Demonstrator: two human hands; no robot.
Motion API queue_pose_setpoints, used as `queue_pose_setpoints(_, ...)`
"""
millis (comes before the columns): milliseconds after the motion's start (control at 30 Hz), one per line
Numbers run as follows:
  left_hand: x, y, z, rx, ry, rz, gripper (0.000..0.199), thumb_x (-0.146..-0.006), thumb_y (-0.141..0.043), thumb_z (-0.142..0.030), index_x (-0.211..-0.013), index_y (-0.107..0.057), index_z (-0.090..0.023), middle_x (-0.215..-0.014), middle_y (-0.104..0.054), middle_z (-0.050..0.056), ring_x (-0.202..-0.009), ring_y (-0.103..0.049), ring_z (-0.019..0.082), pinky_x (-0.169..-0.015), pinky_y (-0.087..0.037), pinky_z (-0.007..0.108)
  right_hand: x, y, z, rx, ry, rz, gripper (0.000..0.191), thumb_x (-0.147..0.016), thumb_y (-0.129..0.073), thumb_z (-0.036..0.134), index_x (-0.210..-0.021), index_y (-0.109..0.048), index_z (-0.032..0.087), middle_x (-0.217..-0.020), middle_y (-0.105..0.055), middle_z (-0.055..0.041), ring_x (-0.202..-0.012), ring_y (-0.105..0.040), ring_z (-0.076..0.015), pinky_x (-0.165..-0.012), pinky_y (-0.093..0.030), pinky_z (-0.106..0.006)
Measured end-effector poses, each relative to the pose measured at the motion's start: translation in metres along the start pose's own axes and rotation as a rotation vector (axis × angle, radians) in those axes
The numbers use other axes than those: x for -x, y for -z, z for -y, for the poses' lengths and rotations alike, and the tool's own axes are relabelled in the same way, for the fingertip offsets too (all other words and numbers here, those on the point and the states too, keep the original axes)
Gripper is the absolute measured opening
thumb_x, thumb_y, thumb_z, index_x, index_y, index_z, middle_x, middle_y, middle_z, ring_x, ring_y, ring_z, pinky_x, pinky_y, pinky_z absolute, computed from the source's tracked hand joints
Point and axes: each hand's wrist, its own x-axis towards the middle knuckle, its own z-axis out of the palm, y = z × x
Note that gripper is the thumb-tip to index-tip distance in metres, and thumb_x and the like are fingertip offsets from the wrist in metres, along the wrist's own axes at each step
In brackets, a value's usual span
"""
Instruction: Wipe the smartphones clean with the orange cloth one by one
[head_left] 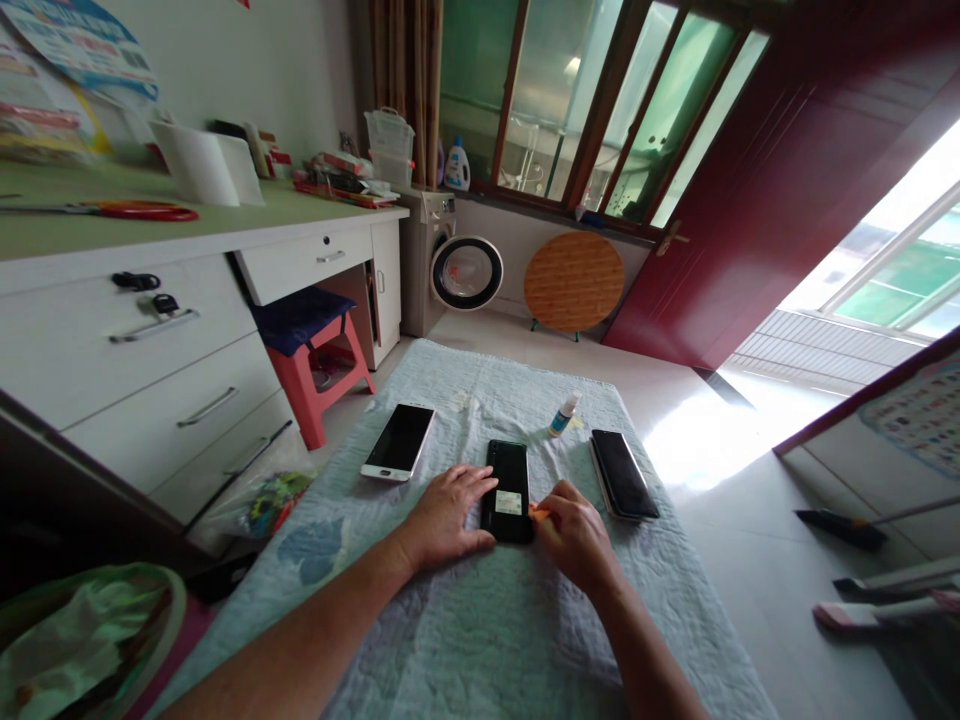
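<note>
A black smartphone point(507, 525) lies back side up on the cloth-covered table, a pale label point(508, 502) on its back. My left hand point(448, 510) rests flat against its left edge, fingers stretched and thumb near the lower corner. At the right edge, my right hand point(574, 530) is closed on a small orange piece point(538, 512); most of it is hidden, and I cannot tell its kind. To the left lies a white phone with a dark screen point(399, 440). A dark phone point(624, 475) lies at the right. A small spray bottle point(564, 414) stands behind.
A light blue quilted cloth point(480, 375) covers the table. A desk point(300, 215) with drawers stands at the left, a red stool point(319, 370) beside it. A bin point(161, 600) is at the lower left. Behind are a washing machine point(426, 270) with its door swung out and a round wooden tabletop point(574, 280).
</note>
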Motion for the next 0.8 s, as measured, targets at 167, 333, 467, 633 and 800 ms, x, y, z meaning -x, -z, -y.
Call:
queue_pose_setpoints(167,0.0,0.0,0.001,0.008,-0.011,-0.01,0.072,-0.072,-0.074,-0.041,-0.137,-0.05,-0.024,-0.151,-0.042,0.007,-0.139,-0.034,0.031,-0.115,-0.026,0.047,0.001,0.002,-0.003,-0.012,0.027,-0.069,0.023,-0.08,-0.047,0.016,-0.058,-0.054,0.018,-0.081,-0.051,-0.0014,-0.066,-0.049,-0.0102,-0.063,-0.035,-0.024)
queue_pose_setpoints(333,0.0,-0.002,0.003,0.008,-0.015,-0.013,0.074,-0.07,-0.076,-0.041,-0.137,-0.051,-0.024,-0.151,-0.041,0.007,-0.139,-0.034,0.031,-0.115,-0.025,0.046,0.001,0.003,-0.004,0.166,0.003,-0.163,0.023,-0.082,-0.053,0.022,-0.059,-0.057,0.019,-0.085,-0.056,-0.0037,-0.081,-0.049,-0.0166,-0.075,-0.036,-0.031)
queue_pose_setpoints(467,0.0,-0.004,0.004,0.011,-0.016,-0.021,0.074,-0.07,-0.076,-0.041,-0.137,-0.05,-0.024,-0.151,-0.042,0.007,-0.139,-0.034,0.031,-0.115,-0.025,0.046,0.001,0.003,-0.005,0.285,-0.055,-0.217,0.023,-0.083,-0.055,0.023,-0.061,-0.062,0.019,-0.096,-0.061,-0.005,-0.092,-0.048,-0.0212,-0.086,-0.033,-0.039)
queue_pose_setpoints(633,0.0,-0.004,0.003,0.015,-0.016,-0.018,0.074,-0.07,-0.075,-0.042,-0.138,-0.05,-0.024,-0.151,-0.041,0.007,-0.139,-0.033,0.031,-0.115,-0.025,0.047,0.001,-0.002,-0.011,0.276,-0.063,-0.192,0.018,-0.084,-0.053,0.022,-0.069,-0.063,0.02,-0.1,-0.061,-0.006,-0.094,-0.049,-0.022,-0.087,-0.035,-0.04)
queue_pose_setpoints(800,0.0,-0.002,0.003,0.008,-0.017,-0.017,0.071,-0.072,-0.074,-0.042,-0.137,-0.05,-0.025,-0.15,-0.042,0.007,-0.139,-0.034,0.031,-0.114,-0.026,0.047,-0.001,-0.007,-0.018,0.06,-0.042,-0.198,0.017,-0.081,-0.046,0.012,-0.088,-0.06,0.019,-0.095,-0.058,-0.0065,-0.086,-0.053,-0.0185,-0.079,-0.043,-0.031)
